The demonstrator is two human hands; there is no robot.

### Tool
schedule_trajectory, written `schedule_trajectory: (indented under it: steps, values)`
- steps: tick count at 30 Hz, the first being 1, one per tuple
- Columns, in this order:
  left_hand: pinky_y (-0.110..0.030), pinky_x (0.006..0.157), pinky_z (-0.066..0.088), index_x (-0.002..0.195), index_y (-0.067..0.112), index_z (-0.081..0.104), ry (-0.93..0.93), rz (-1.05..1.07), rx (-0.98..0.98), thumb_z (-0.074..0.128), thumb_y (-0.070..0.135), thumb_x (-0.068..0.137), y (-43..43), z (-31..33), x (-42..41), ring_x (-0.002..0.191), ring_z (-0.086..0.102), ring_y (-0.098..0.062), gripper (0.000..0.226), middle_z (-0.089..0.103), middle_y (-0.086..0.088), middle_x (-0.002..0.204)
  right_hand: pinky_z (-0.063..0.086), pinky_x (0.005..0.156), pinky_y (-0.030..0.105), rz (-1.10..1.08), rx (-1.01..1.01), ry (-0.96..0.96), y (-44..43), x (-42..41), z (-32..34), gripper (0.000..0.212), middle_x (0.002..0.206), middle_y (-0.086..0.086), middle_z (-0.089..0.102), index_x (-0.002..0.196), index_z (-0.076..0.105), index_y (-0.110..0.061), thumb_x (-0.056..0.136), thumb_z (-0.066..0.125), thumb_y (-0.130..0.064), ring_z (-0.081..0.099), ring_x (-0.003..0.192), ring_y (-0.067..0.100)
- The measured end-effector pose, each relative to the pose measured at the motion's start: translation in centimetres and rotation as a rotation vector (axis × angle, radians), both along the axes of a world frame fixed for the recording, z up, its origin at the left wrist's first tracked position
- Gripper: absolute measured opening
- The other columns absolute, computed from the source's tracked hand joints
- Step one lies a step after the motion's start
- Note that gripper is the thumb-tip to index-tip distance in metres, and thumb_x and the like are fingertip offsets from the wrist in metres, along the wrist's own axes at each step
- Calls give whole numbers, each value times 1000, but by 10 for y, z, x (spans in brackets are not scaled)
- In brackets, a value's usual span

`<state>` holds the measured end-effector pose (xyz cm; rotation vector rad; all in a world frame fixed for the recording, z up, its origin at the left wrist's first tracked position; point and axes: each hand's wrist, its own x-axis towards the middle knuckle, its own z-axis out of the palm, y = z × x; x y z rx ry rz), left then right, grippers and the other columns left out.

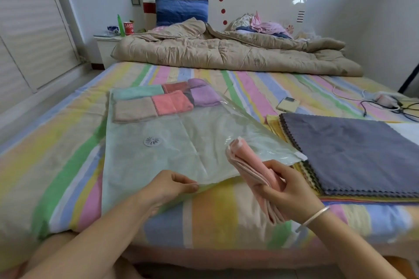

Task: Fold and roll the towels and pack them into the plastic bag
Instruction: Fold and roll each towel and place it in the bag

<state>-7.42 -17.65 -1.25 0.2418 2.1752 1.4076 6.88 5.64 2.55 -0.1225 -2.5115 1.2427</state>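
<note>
Packing step: the right hand [288, 195] gripped a folded pink towel [248, 162], fingers curled round it, just over the near mouth of the clear plastic bag [181, 149]. The left hand [171, 184] pinched that edge. Next, likely: lift it open, slide the towel inside.

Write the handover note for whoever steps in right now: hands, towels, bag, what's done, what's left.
Left hand: pinches the near edge of the plastic bag, which lies flat on the bed.
Right hand: holds a folded pink towel over the bag's near right corner, not yet in.
Done: several folded towels sit packed at the bag's far end.
Left: put the pink towel in, then fold and pack the flat stack on the right, grey on top.
</note>
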Motion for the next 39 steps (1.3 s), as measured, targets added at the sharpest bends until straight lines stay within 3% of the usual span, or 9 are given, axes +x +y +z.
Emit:
schedule_trajectory:
  steps: [5,11,16,19,22,28,34,37,39]
  values:
    - [-23,81,45,73,4,73,-60,7,37,88,16,64,2,4,4,71,64,-10,22,71,-2,70,50,70,29,-34,280,69,-1,13,2,32,93,-19,60,96,61,-37,64,64,-39,59,82,5]
    - [-29,74,50,82,5,75,-222,41,180,85,22,70,-5,15,2,71,65,-21,23,71,-15,83,48,68,28,-8,525,54,-6,6,-2,39,99,-19,56,101,63,-33,63,60,-40,52,85,5]
    - [-26,82,44,94,11,76,-64,45,150,73,27,84,-4,17,5,98,67,-11,18,76,5,93,47,63,28,-47,685,17,-6,0,-10,42,101,-18,58,100,60,-39,60,50,-47,53,90,10]
    - [-21,79,47,86,14,76,108,150,196,74,25,83,0,25,9,97,67,-10,12,76,4,92,45,71,28,-44,849,-246,-5,1,-19,43,100,-11,56,105,58,-34,68,45,-53,53,95,15]
    - [-19,80,48,79,21,77,300,159,194,76,28,82,3,41,15,89,68,-5,8,75,9,86,42,66,29,-77,789,-409,-11,5,-18,32,90,-7,55,95,58,-30,75,51,-54,54,85,17]
    - [-12,69,43,77,26,78,668,115,114,78,27,78,6,79,25,83,63,1,2,72,18,88,43,68,29,-84,675,-239,-41,-37,17,32,98,-6,57,105,59,-31,76,58,-42,53,89,17]
    - [-8,66,45,79,25,78,555,69,262,78,21,79,0,118,18,75,67,2,4,75,12,82,43,81,34,-83,942,-127,-66,-127,17,37,115,6,56,118,55,-19,83,55,-30,51,108,28]
    - [-14,69,52,84,23,79,471,-83,223,74,36,80,-11,135,0,76,68,0,15,76,9,85,42,87,40,-57,759,-78,-69,-185,5,33,107,14,55,116,55,-16,85,43,-19,53,106,32]
    - [-26,77,58,86,25,79,366,-96,272,65,50,78,-23,139,-25,85,69,-8,30,76,8,90,42,95,43,-15,772,-81,-68,-225,-12,51,129,9,50,136,40,-21,85,40,-20,48,114,30]
